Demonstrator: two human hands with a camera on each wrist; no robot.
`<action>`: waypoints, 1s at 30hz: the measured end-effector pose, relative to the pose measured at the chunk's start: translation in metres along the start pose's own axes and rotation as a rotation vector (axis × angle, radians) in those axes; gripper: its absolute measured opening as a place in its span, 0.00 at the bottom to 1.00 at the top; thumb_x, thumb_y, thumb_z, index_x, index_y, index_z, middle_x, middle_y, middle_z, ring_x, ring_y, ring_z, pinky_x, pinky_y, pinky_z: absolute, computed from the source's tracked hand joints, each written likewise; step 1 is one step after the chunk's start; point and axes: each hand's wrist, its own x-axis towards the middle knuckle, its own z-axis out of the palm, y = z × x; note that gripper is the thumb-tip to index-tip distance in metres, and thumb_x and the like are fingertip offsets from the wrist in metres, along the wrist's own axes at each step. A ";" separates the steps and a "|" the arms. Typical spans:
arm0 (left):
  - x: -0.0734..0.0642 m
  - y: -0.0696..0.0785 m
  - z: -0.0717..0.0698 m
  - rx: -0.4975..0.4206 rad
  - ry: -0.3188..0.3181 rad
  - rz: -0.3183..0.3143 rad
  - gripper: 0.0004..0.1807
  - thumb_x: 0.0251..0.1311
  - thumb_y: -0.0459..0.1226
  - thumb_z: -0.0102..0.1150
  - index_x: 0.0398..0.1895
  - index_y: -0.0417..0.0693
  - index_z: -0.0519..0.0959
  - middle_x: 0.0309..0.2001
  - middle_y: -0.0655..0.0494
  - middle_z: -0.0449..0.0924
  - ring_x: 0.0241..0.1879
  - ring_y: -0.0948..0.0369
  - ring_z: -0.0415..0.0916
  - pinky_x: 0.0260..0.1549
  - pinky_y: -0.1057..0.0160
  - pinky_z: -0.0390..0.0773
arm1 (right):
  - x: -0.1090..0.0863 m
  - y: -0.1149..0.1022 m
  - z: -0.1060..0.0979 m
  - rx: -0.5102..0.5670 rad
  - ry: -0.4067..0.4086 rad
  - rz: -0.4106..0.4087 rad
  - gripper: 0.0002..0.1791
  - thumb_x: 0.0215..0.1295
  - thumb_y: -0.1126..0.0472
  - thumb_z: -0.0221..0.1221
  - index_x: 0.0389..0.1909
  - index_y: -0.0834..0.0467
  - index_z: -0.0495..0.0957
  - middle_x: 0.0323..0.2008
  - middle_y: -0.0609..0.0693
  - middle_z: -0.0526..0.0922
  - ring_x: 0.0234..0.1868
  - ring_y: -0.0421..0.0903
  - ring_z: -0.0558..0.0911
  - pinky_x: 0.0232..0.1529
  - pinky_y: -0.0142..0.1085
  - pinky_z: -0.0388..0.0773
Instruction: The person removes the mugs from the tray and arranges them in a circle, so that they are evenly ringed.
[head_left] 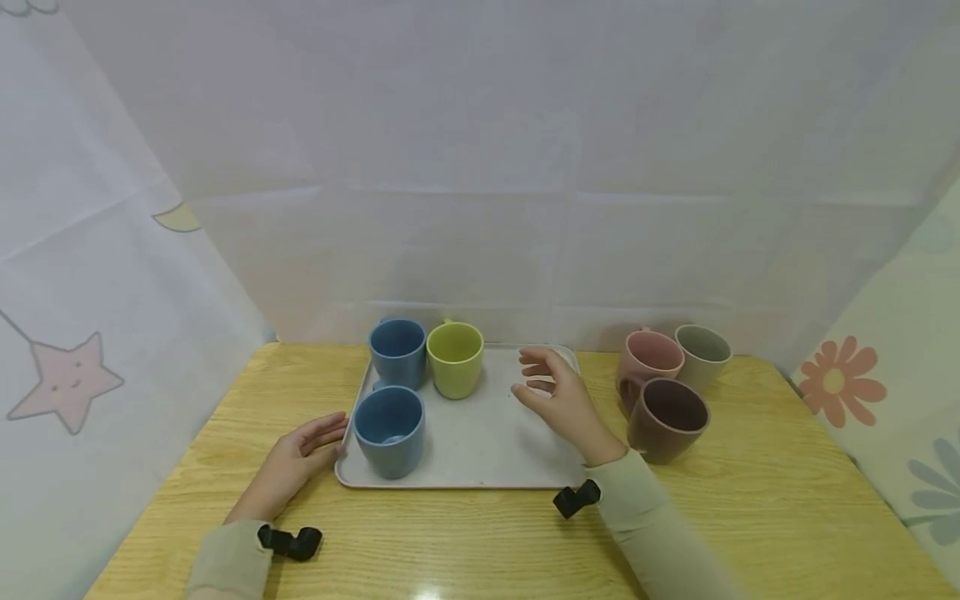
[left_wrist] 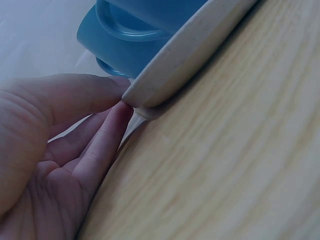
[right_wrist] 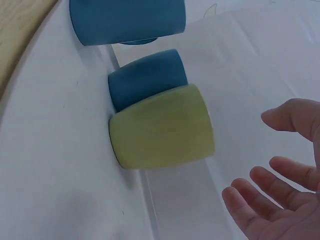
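Observation:
My left hand [head_left: 296, 462] is at the left edge of a white tray [head_left: 487, 450]; in the left wrist view its thumb and a fingertip pinch the tray's rim [left_wrist: 162, 75]. Just inside that edge stands a blue mug [head_left: 390, 433]. Behind it are a second blue mug [head_left: 397, 354] and a yellow-green mug [head_left: 455, 362], side by side on the tray. My right hand [head_left: 562, 404] hovers over the tray's right part, thumb and fingers apart with nothing between them. In the right wrist view the yellow-green mug [right_wrist: 162, 127] lies beyond its fingertips.
Right of the tray, on the wooden table [head_left: 772, 500], a pink mug [head_left: 648, 358], a grey-green mug [head_left: 702, 358] and a dark brown mug [head_left: 666, 425] stand close together. A white cloth [head_left: 480, 167] hangs behind the table, with patterned cloth on both sides.

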 end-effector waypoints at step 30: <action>0.002 -0.002 0.001 -0.020 0.005 0.009 0.40 0.66 0.46 0.67 0.76 0.42 0.64 0.68 0.42 0.72 0.59 0.76 0.73 0.54 0.77 0.72 | 0.075 0.023 0.073 0.019 -0.069 0.238 0.51 0.52 0.52 0.79 0.74 0.56 0.62 0.68 0.53 0.71 0.70 0.53 0.69 0.70 0.48 0.68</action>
